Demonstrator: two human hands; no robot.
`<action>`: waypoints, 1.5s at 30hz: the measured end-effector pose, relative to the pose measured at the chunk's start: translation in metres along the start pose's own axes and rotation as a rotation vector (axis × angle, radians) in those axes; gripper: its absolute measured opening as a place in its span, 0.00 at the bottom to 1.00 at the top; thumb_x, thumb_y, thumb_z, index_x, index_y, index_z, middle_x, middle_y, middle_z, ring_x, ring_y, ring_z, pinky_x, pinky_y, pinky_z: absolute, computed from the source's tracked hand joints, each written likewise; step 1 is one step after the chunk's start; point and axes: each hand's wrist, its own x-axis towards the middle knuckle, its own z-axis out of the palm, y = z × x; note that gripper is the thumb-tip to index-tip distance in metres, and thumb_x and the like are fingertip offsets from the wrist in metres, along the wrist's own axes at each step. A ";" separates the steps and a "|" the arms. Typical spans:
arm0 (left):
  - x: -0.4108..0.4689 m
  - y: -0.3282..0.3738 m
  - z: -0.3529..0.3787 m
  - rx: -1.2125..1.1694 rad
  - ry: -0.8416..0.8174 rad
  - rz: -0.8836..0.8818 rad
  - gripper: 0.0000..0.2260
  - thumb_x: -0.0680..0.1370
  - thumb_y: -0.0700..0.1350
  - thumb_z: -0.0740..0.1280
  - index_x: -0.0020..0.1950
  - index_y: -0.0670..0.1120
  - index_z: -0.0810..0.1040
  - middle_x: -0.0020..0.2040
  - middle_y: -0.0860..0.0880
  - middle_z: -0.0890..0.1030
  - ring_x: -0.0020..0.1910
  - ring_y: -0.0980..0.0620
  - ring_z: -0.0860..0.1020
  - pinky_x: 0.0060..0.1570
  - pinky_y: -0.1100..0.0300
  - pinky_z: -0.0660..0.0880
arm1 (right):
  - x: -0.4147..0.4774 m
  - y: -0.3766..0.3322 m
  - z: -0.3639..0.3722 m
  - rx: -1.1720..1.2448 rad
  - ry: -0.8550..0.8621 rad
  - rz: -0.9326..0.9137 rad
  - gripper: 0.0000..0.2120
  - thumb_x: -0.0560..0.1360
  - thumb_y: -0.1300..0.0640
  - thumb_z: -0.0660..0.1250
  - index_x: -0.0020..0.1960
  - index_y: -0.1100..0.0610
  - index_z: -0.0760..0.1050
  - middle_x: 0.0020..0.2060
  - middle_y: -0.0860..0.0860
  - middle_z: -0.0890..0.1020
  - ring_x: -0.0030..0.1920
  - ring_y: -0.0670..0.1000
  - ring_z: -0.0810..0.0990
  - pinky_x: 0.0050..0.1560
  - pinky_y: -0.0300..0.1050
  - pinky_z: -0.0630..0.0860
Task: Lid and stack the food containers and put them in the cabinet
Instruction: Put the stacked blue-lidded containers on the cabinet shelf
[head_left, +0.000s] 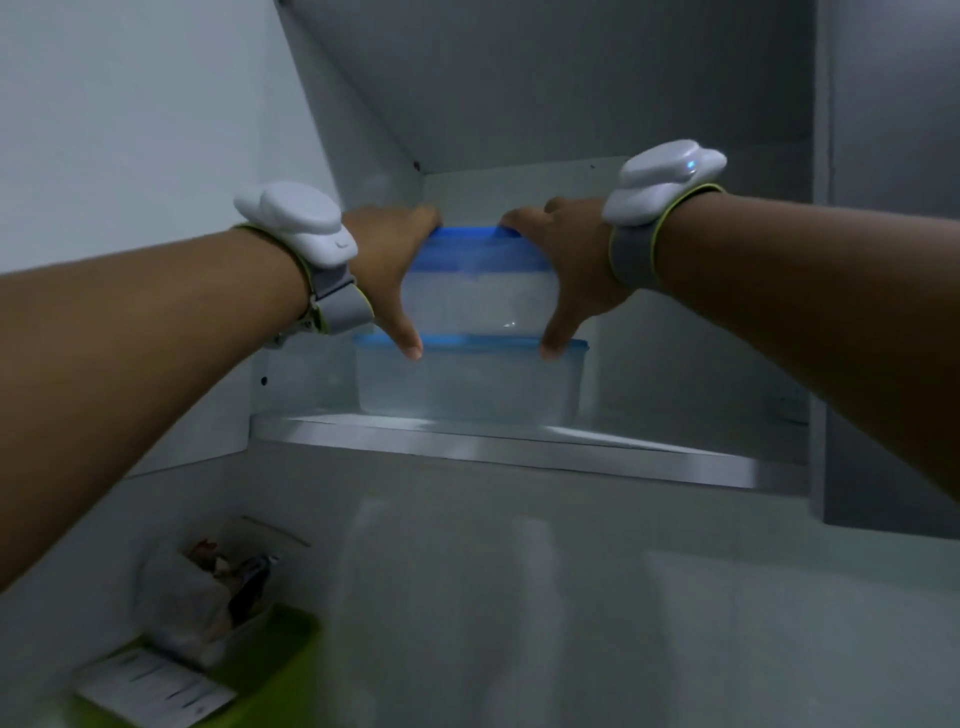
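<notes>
The stack stands on the cabinet shelf (519, 452), straight ahead of the person and centred between both raised arms, with neither hand nearer. Its long side runs left to right along the shelf edge. The left hand (387, 260) and right hand (566, 260) clasp the upper container (480, 291) at its two ends. Their fingers hook over its blue lid and their thumbs reach down to the lid of the lower container (467, 379). By my judgement, letting go means drawing both hands straight back.

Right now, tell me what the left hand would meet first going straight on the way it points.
The left hand grips the upper container; beyond it, probably the cabinet's back wall, though depth is unclear.
</notes>
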 end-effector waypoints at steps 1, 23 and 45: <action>0.006 -0.005 0.010 -0.012 0.005 -0.011 0.49 0.47 0.63 0.81 0.62 0.47 0.66 0.54 0.44 0.78 0.49 0.41 0.78 0.51 0.47 0.76 | 0.009 -0.001 0.007 -0.001 -0.002 0.006 0.62 0.52 0.38 0.83 0.78 0.47 0.54 0.65 0.57 0.71 0.60 0.61 0.76 0.62 0.55 0.74; 0.093 -0.044 0.128 -0.008 -0.056 -0.115 0.60 0.41 0.65 0.78 0.67 0.46 0.60 0.59 0.39 0.73 0.51 0.37 0.77 0.52 0.43 0.78 | 0.130 -0.001 0.104 0.121 -0.079 0.074 0.68 0.57 0.41 0.83 0.79 0.43 0.37 0.74 0.59 0.58 0.71 0.64 0.65 0.67 0.58 0.70; -0.005 0.015 0.056 -0.136 0.042 -0.030 0.27 0.67 0.58 0.70 0.61 0.44 0.79 0.63 0.40 0.78 0.62 0.38 0.75 0.64 0.51 0.69 | -0.009 -0.016 0.063 0.080 0.077 0.089 0.37 0.71 0.40 0.72 0.75 0.51 0.64 0.66 0.57 0.74 0.63 0.60 0.76 0.60 0.50 0.72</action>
